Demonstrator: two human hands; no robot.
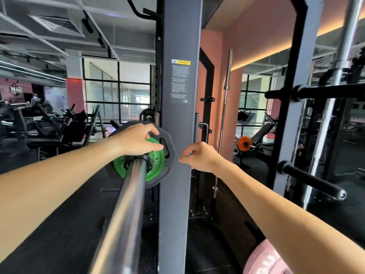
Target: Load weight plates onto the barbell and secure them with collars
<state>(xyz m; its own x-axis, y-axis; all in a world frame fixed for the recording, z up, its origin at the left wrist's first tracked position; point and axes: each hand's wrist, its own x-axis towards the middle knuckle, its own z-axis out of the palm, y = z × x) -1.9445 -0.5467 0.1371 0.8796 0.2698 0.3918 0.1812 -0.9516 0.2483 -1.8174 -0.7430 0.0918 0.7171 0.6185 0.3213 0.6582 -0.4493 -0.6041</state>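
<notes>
Barbell (pixel 126 204) foreground; left hand (pixel 136 139) grip curled on green plate (pixel 156 165); right hand (pixel 199 157) loosely curled, holding nothing

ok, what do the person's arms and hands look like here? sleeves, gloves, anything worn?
Both arms are bare from the frame edge to the wrist: no sleeves in view. The left hand and right hand wear no gloves, and no rings, watch or wristbands show on the visible sides. No wraps or tape on the fingers. Nothing marks one arm apart from the other.
</notes>
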